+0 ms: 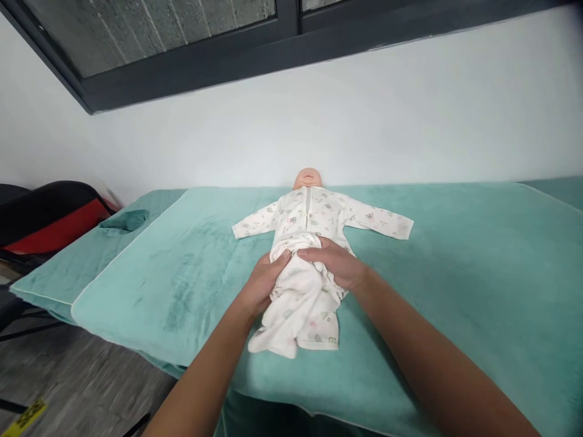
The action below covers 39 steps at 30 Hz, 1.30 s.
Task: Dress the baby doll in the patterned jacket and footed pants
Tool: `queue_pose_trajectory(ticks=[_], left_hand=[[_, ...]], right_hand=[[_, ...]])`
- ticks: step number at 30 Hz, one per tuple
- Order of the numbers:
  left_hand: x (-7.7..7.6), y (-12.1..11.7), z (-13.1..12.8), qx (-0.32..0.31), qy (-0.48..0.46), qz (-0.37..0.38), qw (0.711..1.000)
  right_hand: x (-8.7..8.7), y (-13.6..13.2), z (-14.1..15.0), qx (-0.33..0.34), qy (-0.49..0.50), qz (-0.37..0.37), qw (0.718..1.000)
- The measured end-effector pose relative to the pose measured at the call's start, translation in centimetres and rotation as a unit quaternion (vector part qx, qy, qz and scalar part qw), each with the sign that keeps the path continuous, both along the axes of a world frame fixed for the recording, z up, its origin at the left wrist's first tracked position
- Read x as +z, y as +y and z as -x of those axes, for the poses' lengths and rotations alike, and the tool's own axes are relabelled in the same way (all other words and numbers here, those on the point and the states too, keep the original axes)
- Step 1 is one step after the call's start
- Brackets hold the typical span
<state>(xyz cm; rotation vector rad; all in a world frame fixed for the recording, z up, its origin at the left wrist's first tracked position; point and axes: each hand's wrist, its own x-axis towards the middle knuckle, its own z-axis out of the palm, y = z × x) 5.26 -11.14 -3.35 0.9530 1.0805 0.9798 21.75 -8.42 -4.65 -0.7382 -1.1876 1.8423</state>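
A baby doll (308, 177) lies on its back, dressed in a white printed baby garment (328, 212) with a zip or placket down the chest and both sleeves spread out. Over its lower body, bunched white baby pants (296, 291) hang toward me, partly showing their plain inner side. My left hand (265, 279) grips the left edge of the bunched waist, thumb on top. From the right, my right hand (337, 261) holds the same waist, its thumb pointing inward. The doll's legs are hidden by cloth.
A teal padded cover (182, 273) spreads under the doll, its far edge against the white wall (319, 121). A dark-framed window (191, 67) is above. At the left stand a black and red chair (59, 224) and a small teal cloth item (125, 220).
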Motion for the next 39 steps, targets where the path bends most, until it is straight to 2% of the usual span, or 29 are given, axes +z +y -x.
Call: queue_pose_trajectory(ticks=[3, 5, 7, 10, 13, 17, 20, 22, 25, 27, 31, 36, 39], left_hand=[[-0.2, 0.3, -0.2, 0.011, -0.023, -0.002, 1.000], [-0.3, 0.0, -0.1, 0.026, -0.046, 0.000, 0.999], [-0.1, -1.2, 0.0, 0.057, -0.054, 0.006, 0.997], [0.6, -4.7, -0.1, 0.108, -0.059, 0.043, 0.991], [0.8, -9.0, -0.5, 0.145, -0.074, 0.090, 0.983], [-1.1, -12.4, 0.0, 0.218, -0.067, 0.115, 0.967], [-3.2, -12.8, 0.9, 0.242, -0.042, 0.112, 0.963], [-4.1, -12.6, 1.2, 0.249, -0.038, 0.112, 0.961], [-4.3, -12.5, 1.1, 0.258, -0.030, 0.116, 0.959], [-4.1, -12.7, 0.9, 0.259, -0.027, 0.109, 0.959], [-4.3, -13.8, 0.7, 0.268, -0.074, 0.103, 0.955], [-5.0, -15.2, 0.3, 0.294, -0.110, 0.125, 0.941], [-4.6, -15.4, -0.2, 0.293, -0.103, 0.132, 0.941]], right_hand=[[0.3, -0.1, -0.2, 0.007, -0.029, -0.021, 0.999], [0.7, -0.3, -0.5, 0.056, -0.088, -0.080, 0.991], [1.2, -0.4, -0.7, 0.105, -0.154, -0.158, 0.970], [1.5, -0.5, -0.5, 0.110, -0.239, -0.248, 0.932], [1.2, -0.8, 0.3, 0.093, -0.317, -0.300, 0.895], [0.8, -1.5, 1.5, 0.088, -0.387, -0.325, 0.859], [0.6, -2.0, 2.1, 0.055, -0.448, -0.345, 0.823], [0.4, -2.2, 2.4, 0.041, -0.489, -0.366, 0.790], [0.1, -2.2, 2.6, 0.056, -0.539, -0.388, 0.746], [0.1, -2.1, 2.5, 0.087, -0.554, -0.397, 0.727], [0.9, -2.5, 2.4, 0.135, -0.567, -0.404, 0.705], [2.1, -3.6, 2.4, 0.165, -0.579, -0.395, 0.694], [1.9, -3.6, 2.2, 0.178, -0.568, -0.403, 0.695]])
